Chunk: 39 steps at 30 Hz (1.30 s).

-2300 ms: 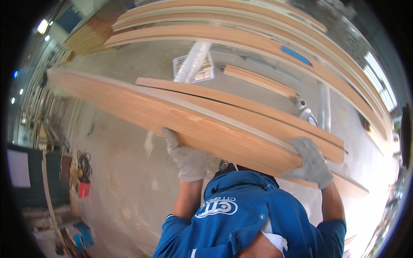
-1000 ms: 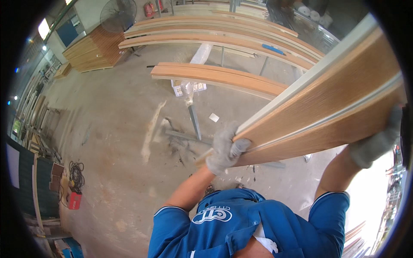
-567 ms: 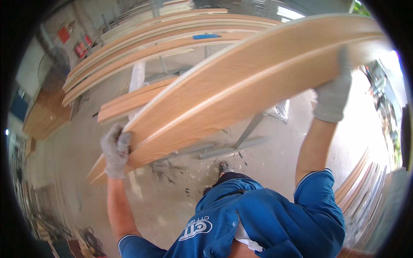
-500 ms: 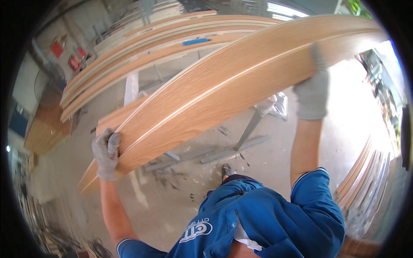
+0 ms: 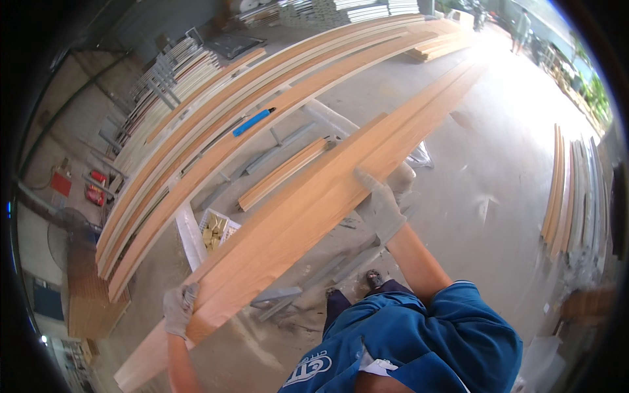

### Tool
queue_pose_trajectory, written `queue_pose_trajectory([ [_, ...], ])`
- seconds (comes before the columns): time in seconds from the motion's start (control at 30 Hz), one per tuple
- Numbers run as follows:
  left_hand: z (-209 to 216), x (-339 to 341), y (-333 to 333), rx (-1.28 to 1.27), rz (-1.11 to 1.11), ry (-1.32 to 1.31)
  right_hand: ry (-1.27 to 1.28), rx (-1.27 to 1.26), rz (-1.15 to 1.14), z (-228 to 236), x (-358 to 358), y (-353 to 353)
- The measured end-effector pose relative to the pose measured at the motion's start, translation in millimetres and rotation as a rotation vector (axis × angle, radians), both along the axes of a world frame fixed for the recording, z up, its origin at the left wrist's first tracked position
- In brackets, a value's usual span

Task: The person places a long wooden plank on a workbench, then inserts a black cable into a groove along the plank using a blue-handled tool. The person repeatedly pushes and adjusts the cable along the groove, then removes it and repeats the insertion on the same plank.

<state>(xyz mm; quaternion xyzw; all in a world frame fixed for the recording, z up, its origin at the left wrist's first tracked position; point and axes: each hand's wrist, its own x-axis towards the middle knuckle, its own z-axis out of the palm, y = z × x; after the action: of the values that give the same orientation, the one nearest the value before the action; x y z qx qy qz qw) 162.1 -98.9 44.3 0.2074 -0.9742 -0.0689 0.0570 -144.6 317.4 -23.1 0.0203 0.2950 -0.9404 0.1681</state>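
Note:
A long wood-grain plank (image 5: 282, 226) runs diagonally before me, from the lower left to the bright far right, with its broad face up. My left hand (image 5: 180, 309), in a grey glove, is closed on the plank's far edge near its lower-left end. My right hand (image 5: 381, 206), gloved too, grips the near edge around mid-length; part of its fingers lies on the top face and the rest is hidden. Under the plank, a padded support arm (image 5: 401, 177) and grey metal legs (image 5: 278, 295) partly show.
Beyond the plank, several long wooden strips (image 5: 216, 150) lie on a rack, with a blue-handled tool (image 5: 252, 122) on top. A white box (image 5: 229, 226) of small yellowish pieces stands below. More strips (image 5: 563, 196) lie at right. Red fire extinguishers (image 5: 96, 188) stand at left.
The plank has come down from a raised, tilted position onto the supports, its face turned up. Both hands moved lower with it; the right hand also shifted left. My view has turned too.

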Motion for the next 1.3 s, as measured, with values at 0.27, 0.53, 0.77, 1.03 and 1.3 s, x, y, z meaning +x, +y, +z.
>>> queue_pose_trajectory([
  [0.27, -54, -12, -82, 0.067, -0.053, -0.028, -0.049, 0.296, 0.156, -25, -2, -37],
  [0.53, -42, -35, -86, -0.273, -0.131, -0.2, -0.036, 0.546, 0.139, -23, -9, -39],
  [0.77, 13, -68, -10, 0.482, -0.188, 0.207, -0.023, 0.827, 0.128, -19, -11, -36],
  [1.03, -28, -107, 33, 0.116, -0.357, -0.271, 0.039, 0.948, 0.152, -30, -18, -27],
  [1.3, -31, -110, 32, 0.137, -0.42, -0.138, 0.576, 1.701, 0.153, 15, -38, -13],
])
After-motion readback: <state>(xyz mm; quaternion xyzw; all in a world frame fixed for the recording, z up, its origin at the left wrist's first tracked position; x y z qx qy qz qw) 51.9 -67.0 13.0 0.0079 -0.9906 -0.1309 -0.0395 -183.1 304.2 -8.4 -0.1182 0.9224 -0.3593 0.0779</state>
